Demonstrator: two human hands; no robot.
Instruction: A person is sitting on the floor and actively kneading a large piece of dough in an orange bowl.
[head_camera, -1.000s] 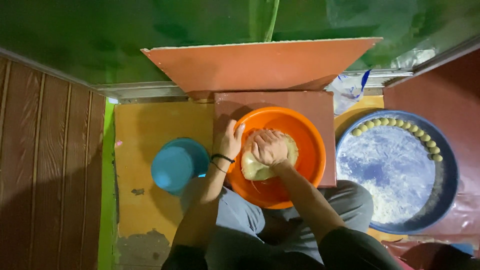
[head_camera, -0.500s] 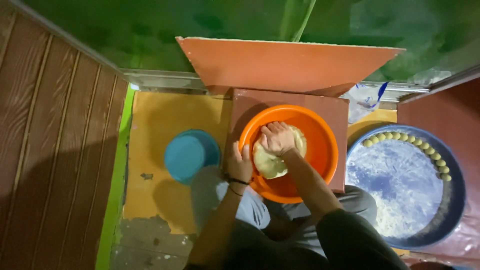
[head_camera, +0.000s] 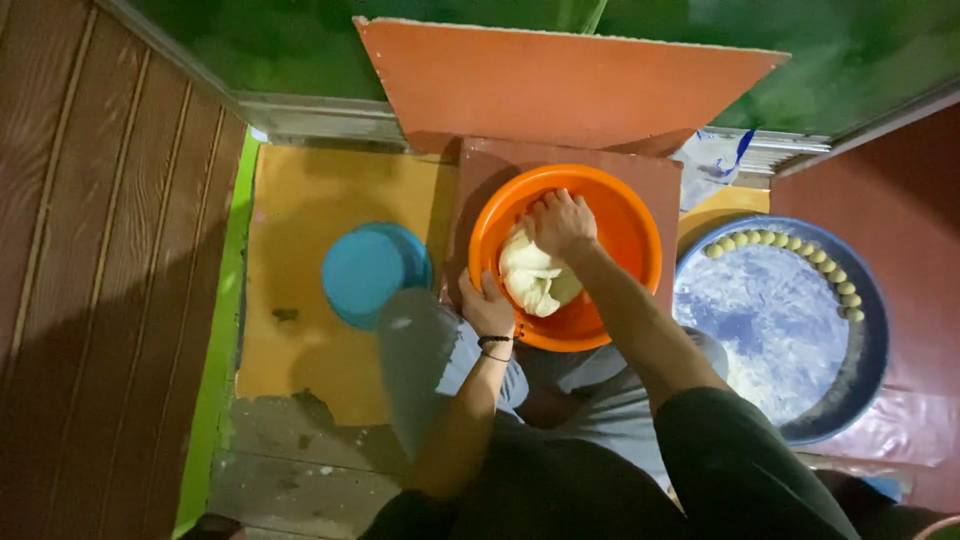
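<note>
An orange bowl (head_camera: 620, 215) sits on a reddish board in front of my knees. Inside it lies a pale lump of dough (head_camera: 535, 280). My right hand (head_camera: 560, 222) presses down on the far top of the dough with fingers curled over it. My left hand (head_camera: 485, 305) grips the near left rim of the bowl; a dark band circles that wrist.
A blue lidded container (head_camera: 372, 272) stands left of the bowl on the yellow floor. A wide blue floured tray (head_camera: 870, 345) at right holds several small dough balls along its far rim. A tilted orange board (head_camera: 560, 85) leans behind the bowl. Wooden panelling runs along the left.
My right hand has pushed further toward the far side of the dough, stretching it. My left hand stays on the bowl's rim. The view has shifted a little.
</note>
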